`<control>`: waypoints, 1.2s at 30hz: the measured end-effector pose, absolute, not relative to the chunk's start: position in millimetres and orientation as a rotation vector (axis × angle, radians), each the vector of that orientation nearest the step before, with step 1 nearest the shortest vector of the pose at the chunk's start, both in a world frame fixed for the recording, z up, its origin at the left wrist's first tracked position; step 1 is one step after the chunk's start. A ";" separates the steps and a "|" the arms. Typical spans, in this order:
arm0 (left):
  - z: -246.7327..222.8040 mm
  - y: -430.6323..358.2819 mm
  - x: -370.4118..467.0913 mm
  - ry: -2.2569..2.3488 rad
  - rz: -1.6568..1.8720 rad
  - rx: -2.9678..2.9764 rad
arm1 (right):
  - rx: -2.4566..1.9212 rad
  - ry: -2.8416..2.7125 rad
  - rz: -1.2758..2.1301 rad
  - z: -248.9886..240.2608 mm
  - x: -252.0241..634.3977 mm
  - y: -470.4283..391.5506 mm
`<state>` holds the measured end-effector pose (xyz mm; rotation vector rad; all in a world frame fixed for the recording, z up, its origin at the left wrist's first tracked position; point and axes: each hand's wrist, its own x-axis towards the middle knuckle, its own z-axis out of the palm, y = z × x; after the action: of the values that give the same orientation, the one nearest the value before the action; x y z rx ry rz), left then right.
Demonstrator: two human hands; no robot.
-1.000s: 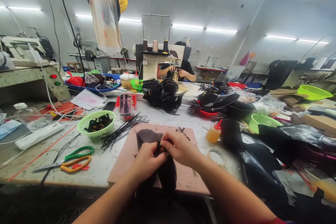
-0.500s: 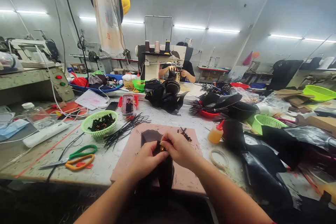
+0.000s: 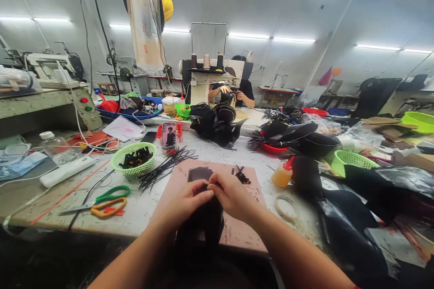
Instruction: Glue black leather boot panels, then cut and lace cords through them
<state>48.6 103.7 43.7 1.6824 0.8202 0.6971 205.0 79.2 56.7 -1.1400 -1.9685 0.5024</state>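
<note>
My left hand (image 3: 188, 198) and my right hand (image 3: 230, 196) meet over the pink board, fingertips pinched together. Between them they hold a small black buckle strap, now almost wholly hidden by the fingers. A black leather piece (image 3: 205, 223), possibly a shoe upper, hangs below my hands, its grey far end (image 3: 200, 173) lying on the pink board (image 3: 239, 230). Several more small black straps with gold-coloured metal (image 3: 242, 175) lie on the board beyond my right hand. A pale green basket (image 3: 151, 165) to the left contains many similar pieces.
Scissors (image 3: 110, 203) with green and orange handles lie left, by a bundle of black strips (image 3: 166, 167). On the right are a yellow glue bottle (image 3: 282, 174), a tape roll (image 3: 287, 207) and black leather pieces (image 3: 349, 230). Across the table, a person works at a sewing machine (image 3: 200, 86).
The view has shifted slightly, so the scene sits further right. My fingers have closed over the strap, and the gold buckle visible before is now covered.
</note>
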 end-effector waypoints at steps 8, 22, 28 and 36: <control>42.6 104.3 46.4 0.870 0.684 1.826 | -1.144 -1.891 0.467 53.4 204.8 81.9; 56.9 113.0 45.1 0.736 0.480 1.626 | -1.041 -1.975 0.543 63.1 237.5 72.9; 63.6 113.8 45.4 0.755 0.540 1.576 | -1.082 -2.158 0.632 42.2 224.1 67.3; 65.2 125.6 35.5 0.907 0.744 1.532 | -0.967 -1.906 0.049 11.5 178.1 83.4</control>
<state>35.5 125.6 65.2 1.5320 0.9068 0.7436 178.1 83.4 11.5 -0.9669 -1.9063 0.0491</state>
